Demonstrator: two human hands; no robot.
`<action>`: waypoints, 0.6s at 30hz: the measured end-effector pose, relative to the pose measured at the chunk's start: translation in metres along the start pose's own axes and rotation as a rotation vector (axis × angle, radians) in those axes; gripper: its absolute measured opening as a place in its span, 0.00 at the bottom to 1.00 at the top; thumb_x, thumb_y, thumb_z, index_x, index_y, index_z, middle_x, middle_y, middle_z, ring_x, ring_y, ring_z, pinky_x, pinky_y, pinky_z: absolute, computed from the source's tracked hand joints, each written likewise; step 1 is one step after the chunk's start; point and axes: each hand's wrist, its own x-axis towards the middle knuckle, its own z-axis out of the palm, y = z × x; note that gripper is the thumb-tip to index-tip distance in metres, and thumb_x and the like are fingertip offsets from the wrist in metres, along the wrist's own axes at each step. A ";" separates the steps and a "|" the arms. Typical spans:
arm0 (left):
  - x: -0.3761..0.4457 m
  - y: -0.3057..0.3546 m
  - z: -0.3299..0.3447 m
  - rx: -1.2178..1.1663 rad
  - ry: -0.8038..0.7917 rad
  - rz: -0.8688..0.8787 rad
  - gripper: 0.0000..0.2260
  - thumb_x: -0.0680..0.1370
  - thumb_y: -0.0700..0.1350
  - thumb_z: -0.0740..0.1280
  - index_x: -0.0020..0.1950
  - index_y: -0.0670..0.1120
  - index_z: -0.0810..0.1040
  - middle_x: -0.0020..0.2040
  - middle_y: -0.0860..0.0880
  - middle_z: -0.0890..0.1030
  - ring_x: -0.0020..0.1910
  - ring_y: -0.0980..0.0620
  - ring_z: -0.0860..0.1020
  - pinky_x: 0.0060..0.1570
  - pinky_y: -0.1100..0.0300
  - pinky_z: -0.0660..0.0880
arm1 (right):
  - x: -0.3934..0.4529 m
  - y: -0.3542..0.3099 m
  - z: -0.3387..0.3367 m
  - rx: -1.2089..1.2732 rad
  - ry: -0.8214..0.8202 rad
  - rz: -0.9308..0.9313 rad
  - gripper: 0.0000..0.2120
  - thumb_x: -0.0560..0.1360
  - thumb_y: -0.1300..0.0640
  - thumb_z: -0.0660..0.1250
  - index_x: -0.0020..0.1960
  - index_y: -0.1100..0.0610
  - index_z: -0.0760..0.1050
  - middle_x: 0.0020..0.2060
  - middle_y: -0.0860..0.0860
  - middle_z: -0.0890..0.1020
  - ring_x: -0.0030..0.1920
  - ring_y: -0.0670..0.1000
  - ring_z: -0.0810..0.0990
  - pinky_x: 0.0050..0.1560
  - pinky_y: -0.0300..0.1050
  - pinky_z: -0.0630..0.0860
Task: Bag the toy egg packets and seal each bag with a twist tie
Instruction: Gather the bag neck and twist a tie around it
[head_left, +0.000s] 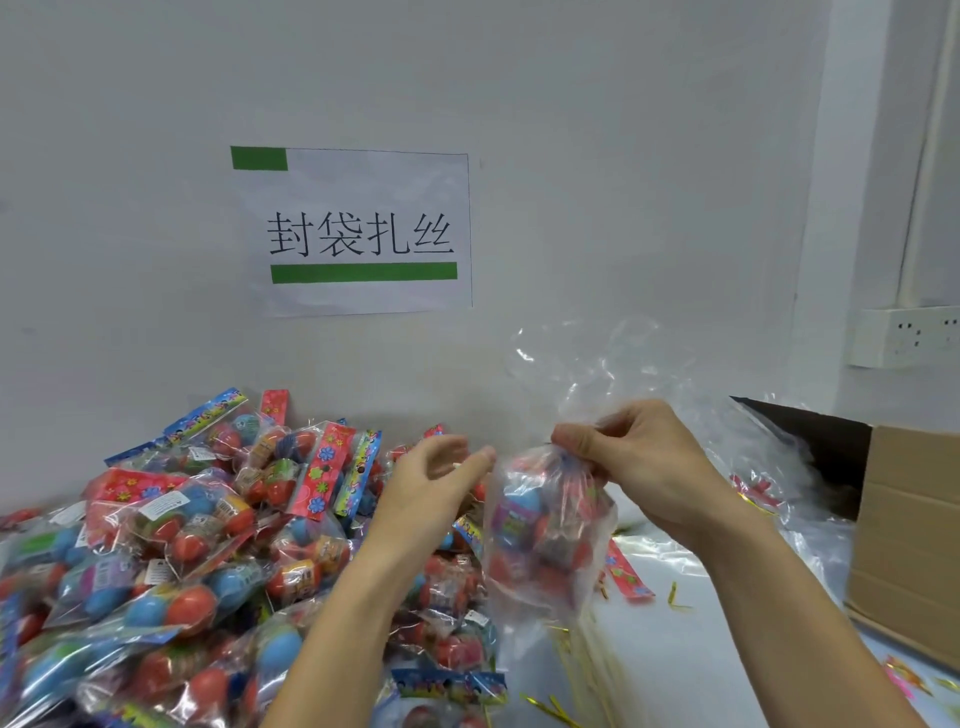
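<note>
Your R hand (644, 467) is pinched tight on the gathered neck of the clear bag (545, 530), held up in the air over the table (691, 670). Bag hangs straight below that hand; loose plastic fans out above your fingers. Inside: toy egg packets, red + blue eggs, blurred, can't count them.

Your L hand (436, 483) is just left of the bag neck, fingers half curled and loose, index tip near the bag but can't tell if it's touching. Looks like a small pale bit between thumb and fingers, too blurry to call.

Counts: 1 bag in hand. Pile of toy egg packets (171, 545) on your left, dozens, too many to count. Gold twist ties (675, 597) scattered on the table at right/bottom, at least 4 visible. 1 cardboard box (909, 535) far right. 1 paper sign (358, 234) on the wall.
</note>
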 end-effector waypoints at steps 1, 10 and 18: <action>-0.001 0.004 -0.001 0.015 -0.028 0.095 0.14 0.75 0.56 0.72 0.58 0.54 0.81 0.56 0.58 0.83 0.56 0.62 0.79 0.60 0.61 0.76 | 0.000 0.000 0.001 -0.012 -0.011 0.008 0.14 0.71 0.54 0.77 0.37 0.66 0.84 0.35 0.66 0.83 0.30 0.51 0.78 0.34 0.44 0.75; -0.010 0.015 0.012 -0.181 -0.437 0.202 0.10 0.80 0.51 0.68 0.49 0.48 0.86 0.46 0.47 0.86 0.51 0.46 0.83 0.58 0.49 0.77 | -0.009 -0.005 0.015 -0.016 -0.250 0.000 0.24 0.63 0.47 0.77 0.43 0.68 0.84 0.37 0.73 0.78 0.33 0.56 0.71 0.36 0.51 0.68; -0.005 0.015 0.011 -0.257 -0.380 0.157 0.08 0.75 0.32 0.69 0.51 0.38 0.86 0.43 0.44 0.86 0.40 0.50 0.83 0.38 0.63 0.78 | -0.005 0.004 0.018 -0.056 -0.255 -0.001 0.11 0.68 0.64 0.74 0.39 0.74 0.78 0.34 0.59 0.75 0.36 0.56 0.68 0.39 0.51 0.66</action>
